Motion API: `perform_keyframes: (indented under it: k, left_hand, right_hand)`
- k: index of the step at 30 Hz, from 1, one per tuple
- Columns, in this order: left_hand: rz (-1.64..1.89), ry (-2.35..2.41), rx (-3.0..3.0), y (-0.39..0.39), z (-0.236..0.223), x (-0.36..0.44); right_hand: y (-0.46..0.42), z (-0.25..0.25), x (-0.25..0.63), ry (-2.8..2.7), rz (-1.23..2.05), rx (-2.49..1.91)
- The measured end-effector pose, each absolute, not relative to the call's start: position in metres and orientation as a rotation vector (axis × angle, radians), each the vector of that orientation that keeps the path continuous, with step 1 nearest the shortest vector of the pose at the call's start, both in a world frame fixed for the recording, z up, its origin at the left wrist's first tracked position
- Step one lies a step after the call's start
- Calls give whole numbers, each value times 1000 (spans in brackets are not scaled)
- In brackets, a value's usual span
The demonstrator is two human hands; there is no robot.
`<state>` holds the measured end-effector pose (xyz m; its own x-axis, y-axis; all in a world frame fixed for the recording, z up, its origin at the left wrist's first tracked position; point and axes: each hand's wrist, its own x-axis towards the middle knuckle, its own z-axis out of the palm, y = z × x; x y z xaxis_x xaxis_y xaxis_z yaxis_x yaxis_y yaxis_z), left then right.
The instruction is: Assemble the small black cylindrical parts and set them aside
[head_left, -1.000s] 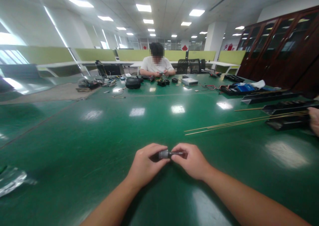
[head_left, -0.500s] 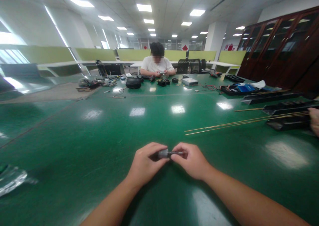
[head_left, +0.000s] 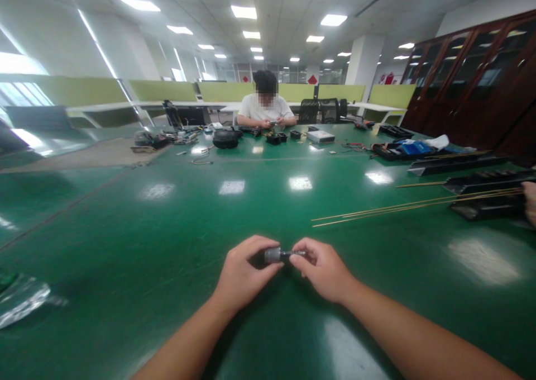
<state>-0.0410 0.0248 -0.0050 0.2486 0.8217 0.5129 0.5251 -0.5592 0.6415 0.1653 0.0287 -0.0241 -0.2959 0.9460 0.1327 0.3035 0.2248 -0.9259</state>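
Note:
A small grey metal cylinder [head_left: 273, 255] with a thin, dark, spiral-looking shaft [head_left: 286, 253] lies sideways between my two hands, close above the green table; its exact kind is too small to tell. My left hand [head_left: 246, 267] is closed around the cylinder, thumb below and fingers above. On the shaft's right-hand part, the thumb and fingers of my right hand [head_left: 320, 269] are pinched. The shaft's end shows a little between those fingers. A short stretch of shaft is bare between the two hands.
Long thin brass-coloured rods [head_left: 377, 206] lie to the right, beside black metal channels [head_left: 481, 208] and another person's hand [head_left: 530, 201]. Across the table [head_left: 176, 223] sits a co-worker [head_left: 267, 103] behind a black case [head_left: 225, 138]. Clear plastic wrapping [head_left: 25, 300] lies at left.
My right hand has shifted slightly right along the shaft, and the gap between its fingertips and the cylinder looks wider. My left hand keeps its hold on the cylinder.

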Motion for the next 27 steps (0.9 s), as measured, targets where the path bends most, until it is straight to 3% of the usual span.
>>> perform_keyframes:
  k: [27]
  left_hand:
    - [1266,1300,2094,26,-7,-44]
  right_hand:
    - [29,-23,166,-1689,1143,-1124]
